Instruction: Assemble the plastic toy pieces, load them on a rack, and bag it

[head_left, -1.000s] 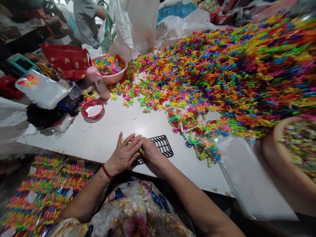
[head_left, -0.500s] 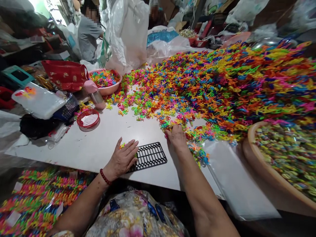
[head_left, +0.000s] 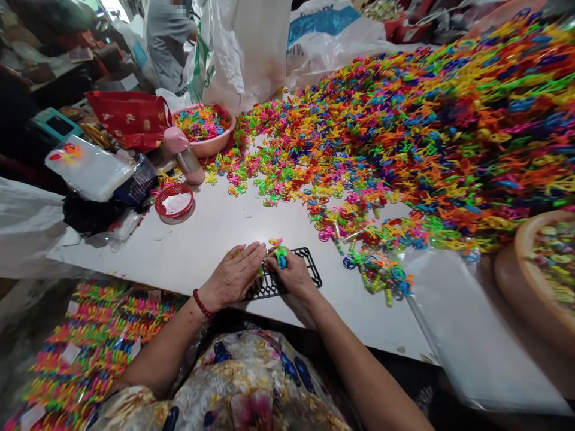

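A black plastic grid rack (head_left: pixel 309 263) lies on the white table near its front edge. My left hand (head_left: pixel 238 269) rests flat over the rack's left part, fingers stretched out, hiding what is under the palm. Over the rack's middle, my right hand (head_left: pixel 291 269) pinches several small coloured plastic pieces (head_left: pixel 281 256), green, blue, yellow and pink. Its fingertips are close beside the left fingers. A large heap of similar bright pieces (head_left: pixel 381 137) covers the table's far and right side.
Clear plastic bags (head_left: pixel 471 335) lie at the right beside a round tub (head_left: pixel 512 257). On the left are a red basket (head_left: pixel 175 203), a pink-capped bottle (head_left: pixel 184 155) and a pink bowl (head_left: pixel 211 143) of pieces. A person (head_left: pixel 166 48) is at the back.
My right hand has come from the heap's near edge, leftward and towards me, to the rack, with small plastic pieces in its fingers. The left hand stays on the rack. The view has tilted down.
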A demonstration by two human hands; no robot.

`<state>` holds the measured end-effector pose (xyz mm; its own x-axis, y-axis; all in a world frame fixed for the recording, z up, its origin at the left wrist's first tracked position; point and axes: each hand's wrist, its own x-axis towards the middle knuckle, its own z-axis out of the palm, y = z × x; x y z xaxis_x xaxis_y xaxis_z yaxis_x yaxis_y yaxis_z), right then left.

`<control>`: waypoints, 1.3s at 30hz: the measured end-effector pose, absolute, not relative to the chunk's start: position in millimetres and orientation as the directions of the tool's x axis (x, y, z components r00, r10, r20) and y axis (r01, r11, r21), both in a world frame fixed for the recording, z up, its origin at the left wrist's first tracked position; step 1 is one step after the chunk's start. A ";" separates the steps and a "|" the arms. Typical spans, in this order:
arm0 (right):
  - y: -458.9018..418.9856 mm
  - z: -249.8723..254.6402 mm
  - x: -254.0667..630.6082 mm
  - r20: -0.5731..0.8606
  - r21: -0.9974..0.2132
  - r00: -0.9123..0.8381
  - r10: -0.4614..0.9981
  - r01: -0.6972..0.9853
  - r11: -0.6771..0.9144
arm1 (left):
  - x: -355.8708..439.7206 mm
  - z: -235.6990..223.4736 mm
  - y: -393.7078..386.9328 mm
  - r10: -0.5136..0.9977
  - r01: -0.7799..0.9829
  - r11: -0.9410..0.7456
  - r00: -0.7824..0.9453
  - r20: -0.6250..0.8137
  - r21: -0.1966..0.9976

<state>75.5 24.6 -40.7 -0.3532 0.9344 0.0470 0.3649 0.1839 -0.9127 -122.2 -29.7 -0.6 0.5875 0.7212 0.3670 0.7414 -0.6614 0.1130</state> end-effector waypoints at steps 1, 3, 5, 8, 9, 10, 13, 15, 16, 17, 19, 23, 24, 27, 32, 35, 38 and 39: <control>21.1 -42.8 69.9 0.051 -0.908 -0.376 0.925 0.368 0.199 | -122.2 -1.1 -29.3 0.719 0.739 -0.663 0.586 0.374 0.117; 18.5 -45.5 64.5 0.060 -0.894 -0.408 0.911 0.383 0.231 | -121.9 -2.3 -29.0 0.718 0.740 -0.663 0.583 0.380 0.117; 20.0 -46.5 64.7 0.079 -0.881 -0.452 0.888 0.385 0.274 | -121.6 -3.1 -29.0 0.721 0.744 -0.659 0.584 0.372 0.109; 25.4 -46.5 67.7 0.102 -0.843 -0.538 0.836 0.400 0.360 | -121.7 -3.4 -29.5 0.726 0.750 -0.655 0.592 0.351 0.091; 27.2 -46.9 67.9 0.105 -0.824 -0.566 0.818 0.411 0.390 | -121.8 -3.3 -29.8 0.727 0.752 -0.654 0.594 0.344 0.083; 28.5 -47.6 67.2 0.105 -0.802 -0.588 0.802 0.426 0.418 | -121.8 -3.1 -30.2 0.730 0.755 -0.651 0.596 0.335 0.075; 29.5 -51.9 61.5 0.113 -0.739 -0.623 0.774 0.468 0.484 | -120.9 -0.9 -32.1 0.748 0.773 -0.632 0.595 0.295 0.043; 27.8 -54.6 57.8 0.119 -0.717 -0.619 0.776 0.487 0.499 | -119.2 2.8 -33.2 0.761 0.786 -0.618 0.590 0.271 0.022; 27.0 -55.3 57.7 0.120 -0.715 -0.620 0.775 0.487 0.501 | -118.1 5.3 -33.4 0.765 0.790 -0.613 0.588 0.264 0.014; 26.7 -55.5 59.5 0.123 -0.721 -0.623 0.772 0.479 0.501 | -116.8 8.1 -33.2 0.766 0.793 -0.610 0.587 0.263 0.007; 29.0 -54.0 70.8 0.144 -0.746 -0.598 0.789 0.458 0.483 | -114.1 13.2 -31.5 0.763 0.793 -0.609 0.587 0.271 -0.005; 54.2 -44.4 121.8 0.215 -0.674 -0.295 0.931 0.645 0.360 | -110.3 15.3 -23.6 0.734 0.769 -0.639 0.620 0.279 -0.026; 64.5 -41.1 136.3 0.235 -0.597 -0.194 0.952 0.745 0.299 | -109.7 13.7 -21.5 0.724 0.759 -0.651 0.631 0.279 -0.027; 95.0 -30.8 170.0 0.201 -0.360 -0.023 0.979 0.928 0.096 | -108.3 7.3 -17.8 0.710 0.746 -0.666 0.641 0.290 -0.017; 111.9 -22.2 178.2 0.064 -0.312 0.070 0.995 0.949 -0.047 | -106.5 1.9 -18.9 0.707 0.746 -0.666 0.629 0.324 0.006; 100.4 -27.5 166.2 0.150 -0.474 0.072 0.986 0.880 0.008 | -106.0 1.3 -20.0 0.707 0.745 -0.667 0.627 0.326 0.014; 84.5 -37.1 151.8 0.198 -0.691 0.024 0.980 0.713 0.122 | -105.9 1.2 -19.9 0.713 0.750 -0.661 0.619 0.330 0.020; 79.8 -40.3 147.0 0.193 -0.744 0.016 0.981 0.654 0.136 | -106.0 1.4 -19.7 0.714 0.752 -0.659 0.616 0.333 0.022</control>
<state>147.0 79.8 -40.3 0.0162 0.9810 0.1932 0.6537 0.1358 -0.7445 -106.0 -19.7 1.4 0.6160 0.7141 0.3326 0.7519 -0.6590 0.0222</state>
